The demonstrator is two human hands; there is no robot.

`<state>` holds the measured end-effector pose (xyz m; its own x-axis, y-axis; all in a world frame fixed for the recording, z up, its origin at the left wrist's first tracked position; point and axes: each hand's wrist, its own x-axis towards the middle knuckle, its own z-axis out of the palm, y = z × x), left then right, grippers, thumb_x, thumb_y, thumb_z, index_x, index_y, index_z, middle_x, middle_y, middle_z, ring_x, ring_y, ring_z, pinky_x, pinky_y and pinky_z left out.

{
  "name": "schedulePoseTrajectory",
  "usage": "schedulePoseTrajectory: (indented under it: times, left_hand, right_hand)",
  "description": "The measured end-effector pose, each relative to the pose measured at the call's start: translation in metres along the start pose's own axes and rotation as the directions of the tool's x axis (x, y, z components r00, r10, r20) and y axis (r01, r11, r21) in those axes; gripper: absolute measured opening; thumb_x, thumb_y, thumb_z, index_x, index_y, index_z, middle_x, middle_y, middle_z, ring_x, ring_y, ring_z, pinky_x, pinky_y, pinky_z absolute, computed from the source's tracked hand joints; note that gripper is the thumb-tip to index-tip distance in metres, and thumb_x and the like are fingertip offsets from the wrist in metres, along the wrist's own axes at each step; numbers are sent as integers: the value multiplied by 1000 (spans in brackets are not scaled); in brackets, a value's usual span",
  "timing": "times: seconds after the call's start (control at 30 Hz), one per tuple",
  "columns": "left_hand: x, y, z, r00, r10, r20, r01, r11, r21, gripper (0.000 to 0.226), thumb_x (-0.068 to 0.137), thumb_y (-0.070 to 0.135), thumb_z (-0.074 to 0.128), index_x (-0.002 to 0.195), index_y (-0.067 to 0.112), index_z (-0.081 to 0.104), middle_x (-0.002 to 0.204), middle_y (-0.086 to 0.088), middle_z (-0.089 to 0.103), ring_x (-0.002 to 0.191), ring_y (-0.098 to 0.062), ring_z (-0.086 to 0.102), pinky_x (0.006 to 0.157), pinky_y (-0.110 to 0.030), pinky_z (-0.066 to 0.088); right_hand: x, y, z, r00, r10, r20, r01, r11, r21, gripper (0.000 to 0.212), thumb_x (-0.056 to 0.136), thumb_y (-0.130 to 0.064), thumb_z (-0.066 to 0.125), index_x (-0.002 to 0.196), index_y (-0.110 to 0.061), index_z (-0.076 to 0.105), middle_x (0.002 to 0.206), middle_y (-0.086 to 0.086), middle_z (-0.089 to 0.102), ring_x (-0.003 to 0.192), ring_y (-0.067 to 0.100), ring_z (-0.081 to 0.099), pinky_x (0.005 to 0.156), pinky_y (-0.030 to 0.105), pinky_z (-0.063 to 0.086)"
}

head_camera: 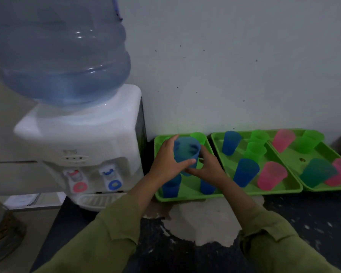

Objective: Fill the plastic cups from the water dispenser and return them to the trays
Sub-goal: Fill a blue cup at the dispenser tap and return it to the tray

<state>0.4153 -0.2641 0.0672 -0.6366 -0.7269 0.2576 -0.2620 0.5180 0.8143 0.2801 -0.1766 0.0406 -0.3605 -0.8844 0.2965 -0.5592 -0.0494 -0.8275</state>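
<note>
Looming on the left, the water dispenser (83, 138) carries its big blue bottle (63, 56) and shows a red tap (75, 178) and a blue tap (111, 174) above the drip grille (98, 200), with no cup under either. To its right three green trays stand in a row along the wall (244, 56) — the nearest tray (187, 197), the middle tray (280, 189) and the far tray (327, 152) — all stocked with blue, green and pink cups (246, 172). Whether any of them holds water is too dim and blurred to tell, so progress is hard to judge; most of the filling may well remain. The blue cup (186, 152) is upright above the nearest tray, just right of the dispenser. The left hand (165, 160) wraps its left side, fingers showing through the plastic; the right hand (209, 166) clasps its lower right — both grasp it.
</note>
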Motion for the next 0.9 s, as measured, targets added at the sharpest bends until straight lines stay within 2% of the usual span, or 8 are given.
schedulePoseTrajectory:
  times: [0.1, 0.2, 0.37, 0.47, 0.6, 0.7, 0.83, 0.9]
  left_hand:
    - [-30, -6, -23, 999, 41, 20, -41, 999, -8, 88, 72, 40, 77, 143, 19, 29, 145, 4, 37, 130, -8, 38, 100, -19, 35]
    - [-60, -23, -43, 998, 51, 32, -49, 998, -47, 80, 75, 38, 75, 141, 22, 32, 142, 7, 40, 123, -5, 43, 95, -27, 47]
    - [-109, -64, -81, 999, -33, 6, 34, 988, -152, 57, 78, 25, 74, 128, 23, 45, 123, 10, 53, 111, 0, 52, 83, -19, 51]
    - [-131, -90, -105, 989, -134, -59, 120, 973, -196, 35, 81, 12, 70, 112, 19, 55, 110, 4, 61, 102, -7, 59, 76, -8, 47]
    - [-151, -120, -139, 954, -259, -150, 221, 947, -235, 22, 82, 4, 66, 98, 17, 59, 95, 7, 64, 88, -9, 61, 69, -6, 46]
    - [-161, -141, -165, 924, -319, -211, 273, 937, -220, 20, 84, 5, 64, 98, 19, 58, 93, 8, 63, 84, -5, 59, 67, -8, 43]
    - [-160, -163, -194, 885, -351, -305, 303, 933, -195, 19, 85, 3, 62, 101, 12, 59, 92, 1, 64, 83, -12, 59, 67, -9, 41]
    - [-155, -168, -205, 874, -357, -330, 315, 933, -175, 19, 85, 0, 60, 104, 5, 59, 94, -3, 63, 84, -14, 57, 65, -5, 40]
  right_hand:
    - [-22, -18, 24, 999, 12, -41, -12, 1000, 4, 64, 69, -19, 82, 122, -21, 47, 115, -5, 58, 108, 9, 57, 88, 21, 49]
    - [-43, -36, 51, 996, 55, -64, -54, 998, 17, 61, 72, -19, 80, 122, -21, 45, 114, -5, 55, 107, 9, 56, 81, 9, 46]
    - [-77, -51, 110, 984, 151, -96, -140, 984, 113, 70, 72, -12, 80, 131, -9, 41, 121, -1, 49, 106, 4, 50, 77, -1, 41]
    - [-95, -52, 149, 971, 220, -96, -204, 966, 156, 70, 71, -11, 79, 128, -13, 39, 124, 3, 47, 114, 11, 48, 79, 2, 43]
    - [-113, -56, 199, 960, 277, -43, -267, 950, 159, 72, 69, -15, 80, 128, -17, 40, 125, -3, 48, 116, 8, 49, 84, 7, 45]
    - [-114, -71, 229, 967, 256, 7, -254, 958, 131, 62, 66, -6, 77, 113, -30, 44, 108, -9, 54, 100, -1, 55, 79, 11, 48]
    - [-100, -86, 267, 957, 284, 61, -288, 955, 66, 45, 66, -11, 73, 106, -10, 52, 99, 7, 59, 87, 12, 60, 69, 30, 52]
    - [-88, -85, 284, 946, 319, 64, -320, 947, 10, 36, 64, -15, 70, 95, -9, 54, 88, 8, 61, 78, 16, 60, 58, 28, 46]
